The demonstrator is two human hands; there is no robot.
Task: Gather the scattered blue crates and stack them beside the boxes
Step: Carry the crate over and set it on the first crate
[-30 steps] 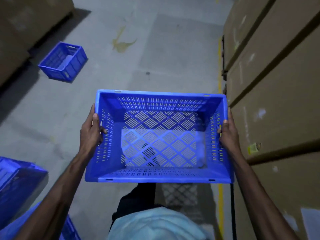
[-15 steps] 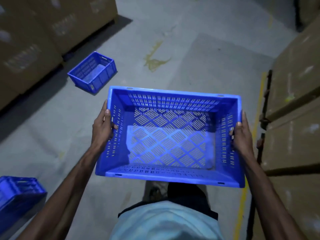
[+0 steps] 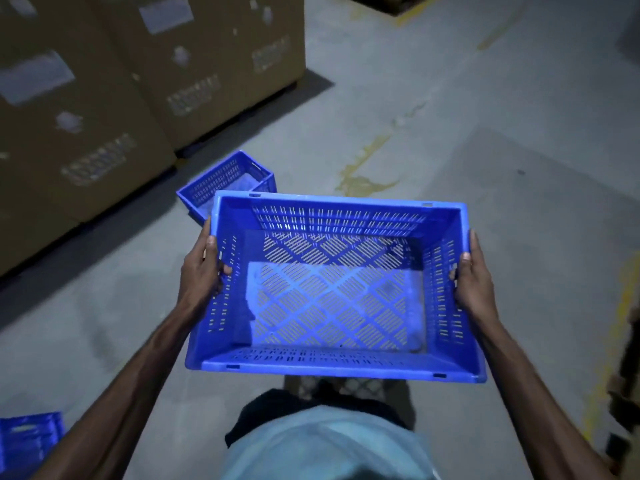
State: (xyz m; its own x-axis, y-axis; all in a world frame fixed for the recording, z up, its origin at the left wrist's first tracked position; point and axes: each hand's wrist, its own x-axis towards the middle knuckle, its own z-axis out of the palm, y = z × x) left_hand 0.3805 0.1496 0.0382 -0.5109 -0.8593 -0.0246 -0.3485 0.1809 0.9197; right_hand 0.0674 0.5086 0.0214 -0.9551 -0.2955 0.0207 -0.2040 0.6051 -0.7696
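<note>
The empty blue crate [image 3: 329, 299], held level in the air over the floor, seems light, stiff and easy to carry, with the left hand [image 3: 201, 271] and right hand [image 3: 474, 282] gripping its short end walls, thumbs inside.

Blue crate [image 3: 332, 285] gripped by left hand [image 3: 201, 271] and right hand [image 3: 474, 278]; second crate [image 3: 225, 180] on floor [image 3: 450, 140] beside cardboard boxes [image 3: 104, 98].

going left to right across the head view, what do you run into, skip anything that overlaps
corner crate at the lower left → left hand → held crate → right hand → yellow floor line. The floor crate behind and the cardboard boxes overlap these, so they are left out.
</note>
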